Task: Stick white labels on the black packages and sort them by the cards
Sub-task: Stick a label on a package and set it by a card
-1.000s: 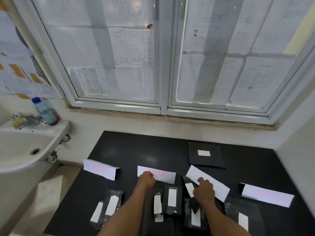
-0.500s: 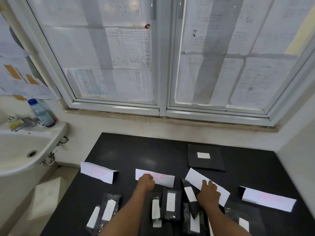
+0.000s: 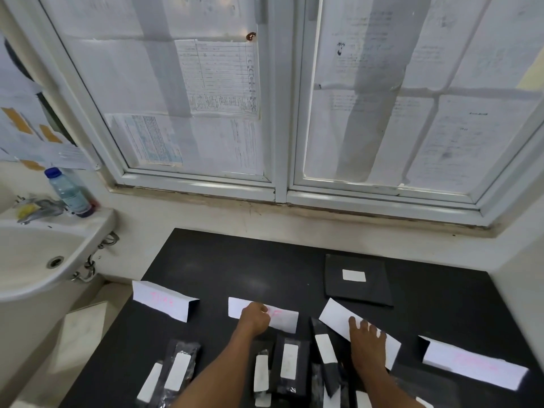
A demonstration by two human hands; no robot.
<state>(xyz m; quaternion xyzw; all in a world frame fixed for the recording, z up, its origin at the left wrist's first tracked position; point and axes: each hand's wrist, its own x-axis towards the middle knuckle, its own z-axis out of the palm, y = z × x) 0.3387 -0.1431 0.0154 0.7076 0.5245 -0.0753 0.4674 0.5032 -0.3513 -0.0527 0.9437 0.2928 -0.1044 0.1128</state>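
Uncurling the right hand (image 3: 366, 346) since a second ago and now pressing it flat, fingers spread, gripping nothing, on the skewed third card (image 3: 335, 315); probably straightening that card, so pausing the sorting; keeping the left hand (image 3: 255, 318) curled in a fist at the near edge of the second card (image 3: 282, 318), not showing whether pinching it; reaching both forearms forward over the labelled packages (image 3: 290, 365), lying in groups on the table (image 3: 235, 260) just before the cards; leaving one package (image 3: 357, 290) apart, farther back.
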